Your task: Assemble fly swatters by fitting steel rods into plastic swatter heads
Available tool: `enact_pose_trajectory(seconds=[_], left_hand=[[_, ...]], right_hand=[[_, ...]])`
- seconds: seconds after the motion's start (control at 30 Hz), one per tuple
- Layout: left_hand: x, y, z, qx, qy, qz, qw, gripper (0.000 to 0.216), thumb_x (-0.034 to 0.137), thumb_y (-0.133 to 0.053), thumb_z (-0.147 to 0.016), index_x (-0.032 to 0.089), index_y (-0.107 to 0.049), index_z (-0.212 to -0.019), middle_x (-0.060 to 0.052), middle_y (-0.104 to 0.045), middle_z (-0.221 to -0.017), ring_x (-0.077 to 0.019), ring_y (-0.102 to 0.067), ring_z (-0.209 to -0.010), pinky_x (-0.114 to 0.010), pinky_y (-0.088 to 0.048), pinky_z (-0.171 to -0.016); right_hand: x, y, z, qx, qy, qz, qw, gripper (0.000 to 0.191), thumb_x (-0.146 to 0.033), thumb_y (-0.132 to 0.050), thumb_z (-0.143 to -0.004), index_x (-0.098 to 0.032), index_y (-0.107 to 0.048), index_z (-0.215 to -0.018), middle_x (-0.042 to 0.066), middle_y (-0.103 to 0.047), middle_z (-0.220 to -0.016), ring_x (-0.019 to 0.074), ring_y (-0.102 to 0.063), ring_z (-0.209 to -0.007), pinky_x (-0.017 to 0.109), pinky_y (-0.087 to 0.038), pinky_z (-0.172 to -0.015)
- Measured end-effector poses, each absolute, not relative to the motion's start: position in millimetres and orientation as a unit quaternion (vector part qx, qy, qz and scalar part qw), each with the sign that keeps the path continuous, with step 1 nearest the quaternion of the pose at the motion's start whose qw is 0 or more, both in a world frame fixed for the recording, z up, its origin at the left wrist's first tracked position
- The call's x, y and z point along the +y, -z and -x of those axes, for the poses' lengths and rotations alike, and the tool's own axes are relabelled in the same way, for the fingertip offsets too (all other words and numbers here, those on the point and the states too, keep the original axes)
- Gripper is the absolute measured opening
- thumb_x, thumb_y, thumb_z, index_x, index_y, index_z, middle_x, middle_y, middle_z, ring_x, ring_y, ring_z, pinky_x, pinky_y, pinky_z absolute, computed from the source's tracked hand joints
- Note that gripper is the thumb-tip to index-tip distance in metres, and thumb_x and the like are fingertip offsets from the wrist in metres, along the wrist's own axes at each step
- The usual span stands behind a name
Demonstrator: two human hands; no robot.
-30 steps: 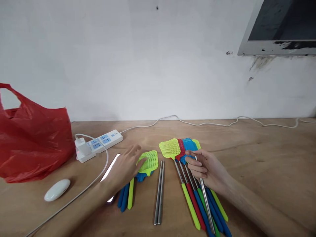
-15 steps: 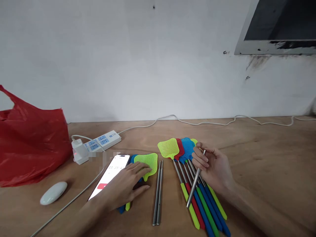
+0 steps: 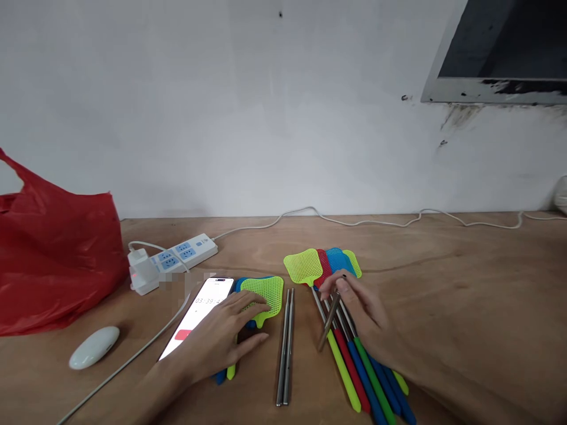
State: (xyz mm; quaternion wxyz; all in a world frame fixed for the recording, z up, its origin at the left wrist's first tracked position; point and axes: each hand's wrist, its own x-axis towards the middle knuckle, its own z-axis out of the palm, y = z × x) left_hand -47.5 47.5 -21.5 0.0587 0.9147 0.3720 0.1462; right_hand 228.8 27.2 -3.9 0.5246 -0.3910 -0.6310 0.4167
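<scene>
My left hand (image 3: 230, 330) lies with fingers spread over a small stack of fly swatters, its fingertips on the yellow-green mesh head (image 3: 268, 293). My right hand (image 3: 361, 313) is closed on a silvery metal rod (image 3: 329, 323), tilted and slightly blurred, above a fanned row of fly swatters. That row has yellow-green (image 3: 303, 267), red and blue heads, metal shafts and coloured handles, including a green handle (image 3: 374, 378). Two similar metal rods (image 3: 284, 348) lie side by side on the table between my hands. My right hand hides part of the swatter shafts.
A lit phone (image 3: 206, 307) lies partly under my left forearm. Further left are a white power strip (image 3: 195, 251) with a plug, a white oval object (image 3: 94, 348) and a red plastic bag (image 3: 57, 260). A white cable (image 3: 358, 223) runs along the wall.
My right hand has moved left with the metal rod, over the swatter shafts, uncovering the yellow-green head at the right of the fan. My left hand has stayed nearly in place.
</scene>
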Motion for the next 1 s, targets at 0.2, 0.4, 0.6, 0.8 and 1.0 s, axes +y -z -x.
enact_pose_trajectory(seconds=[0.2,0.4,0.6,0.8,1.0], left_hand=[[40,16,40,0.292,-0.154,-0.938,0.101,0.022,0.024,-0.059,-0.09,0.022,-0.064,-0.111,-0.009,-0.066,-0.111,-0.0261,-0.06,-0.104,-0.041,-0.048,-0.094],[35,15,33,0.258,-0.145,-0.943,0.15,0.028,0.02,-0.063,-0.085,0.023,-0.065,-0.112,-0.006,-0.068,-0.11,-0.0251,-0.061,-0.103,-0.041,-0.047,-0.095],[33,17,31,0.236,-0.124,-0.955,0.129,0.041,0.03,-0.065,-0.088,0.021,-0.06,-0.128,-0.01,-0.065,-0.129,-0.0275,-0.06,-0.118,-0.045,-0.045,-0.105],[33,18,31,0.249,-0.098,-0.957,0.115,0.043,0.038,-0.065,-0.091,0.018,-0.06,-0.13,-0.012,-0.065,-0.132,-0.0271,-0.06,-0.122,-0.045,-0.044,-0.108],[31,24,31,0.253,-0.116,-0.953,0.118,0.046,0.041,-0.065,-0.093,0.019,-0.059,-0.133,-0.011,-0.064,-0.134,-0.0265,-0.06,-0.124,-0.045,-0.045,-0.109]], right_hand=[[44,17,-234,-0.573,-0.481,0.441,0.496,0.039,-0.056,-0.048,-0.095,-0.019,-0.059,-0.093,-0.001,-0.061,-0.068,0.0097,-0.048,-0.045,0.021,-0.037,-0.039],[51,27,-230,-0.59,-0.493,0.473,0.431,0.065,-0.047,-0.064,-0.085,-0.02,-0.037,-0.137,-0.004,-0.067,-0.067,0.0129,-0.052,-0.045,0.023,-0.041,-0.04],[48,41,-228,-0.724,-0.291,0.489,0.39,0.043,-0.034,-0.064,-0.088,-0.024,-0.052,-0.128,-0.004,-0.066,-0.067,0.0181,-0.059,-0.063,0.03,-0.043,-0.061],[45,43,-232,-0.823,-0.118,0.444,0.333,0.009,-0.018,-0.057,-0.091,-0.022,-0.066,-0.09,0.004,-0.071,-0.091,0.0244,-0.058,-0.09,0.041,-0.044,-0.083],[37,40,-240,-0.857,-0.1,0.392,0.318,0.017,-0.009,-0.062,-0.083,-0.02,-0.067,-0.094,0.004,-0.069,-0.094,0.0242,-0.056,-0.094,0.043,-0.044,-0.086]])
